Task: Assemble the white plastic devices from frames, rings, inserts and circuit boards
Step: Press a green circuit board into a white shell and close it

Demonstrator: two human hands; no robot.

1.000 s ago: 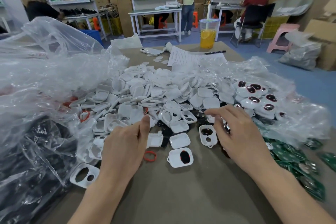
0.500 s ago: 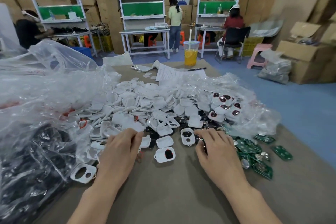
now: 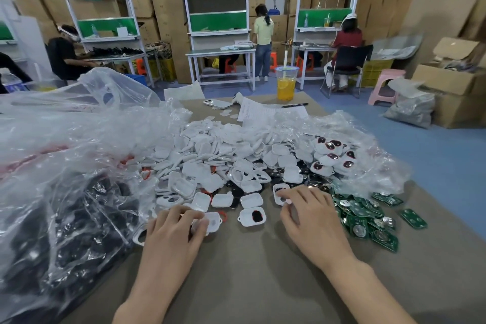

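Two hands work low on the table [image 3: 249,279]. The left hand [image 3: 173,231] curls its fingers round a white shell [image 3: 213,221]. The right hand [image 3: 313,221] pinches a frame [image 3: 278,190] between thumb and forefinger. Green boards [image 3: 368,221] lie just right of it. Beyond spreads a heap [image 3: 210,155] of white parts, then a cup [image 3: 286,84].

On my feed the heap of shells [image 3: 223,150] reads plain white. So do the shell [image 3: 211,222] gripped by the left hand [image 3: 171,234] and the frame [image 3: 279,191] pinched by the right hand [image 3: 313,223]. One tray [image 3: 252,216] has a black blot in its middle. The rings [image 3: 145,173] are red-orange. The circuit boards [image 3: 368,221] are green with silver discs. The finished units [image 3: 331,158] look white with dark, possibly red-edged windows. The table [image 3: 249,284] is dull brown and the drink [image 3: 285,87] orange-yellow.
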